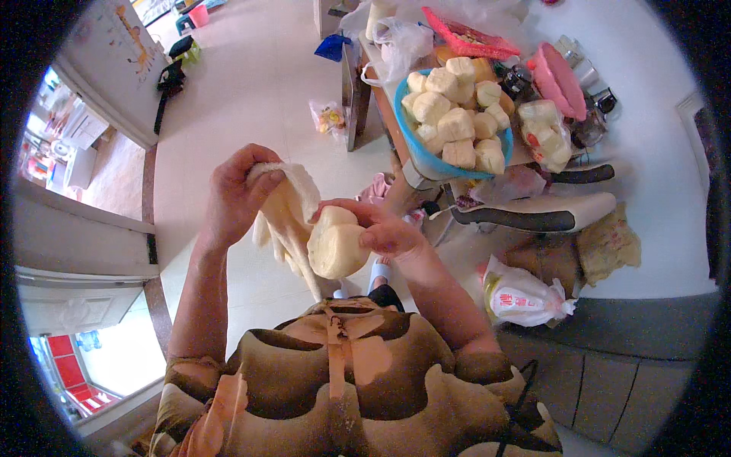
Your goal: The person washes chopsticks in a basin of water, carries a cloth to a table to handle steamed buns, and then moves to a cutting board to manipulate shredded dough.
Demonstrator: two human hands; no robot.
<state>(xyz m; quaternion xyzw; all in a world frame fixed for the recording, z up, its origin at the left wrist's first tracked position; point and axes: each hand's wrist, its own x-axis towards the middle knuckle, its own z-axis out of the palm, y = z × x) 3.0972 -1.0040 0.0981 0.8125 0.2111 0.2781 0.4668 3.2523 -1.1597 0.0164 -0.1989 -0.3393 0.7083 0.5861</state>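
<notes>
My left hand grips a pale cream cloth by its upper edge, thumb across the front. The cloth's lower part hangs in folds beneath the hand. In my right hand is a cream-coloured steamed bun, smooth and rounded with a crease between its lobes. The cloth's right corner comes up against the right fingertips; whether those fingers also pinch it cannot be told. Ahead on the right, a blue plastic basin is heaped with more steamed buns.
Beside the basin lie a clear bag of buns, a pink basin and a red basket. Padded chairs stand at right, near a tied white plastic bag. A small clear bag rests on the tiled floor.
</notes>
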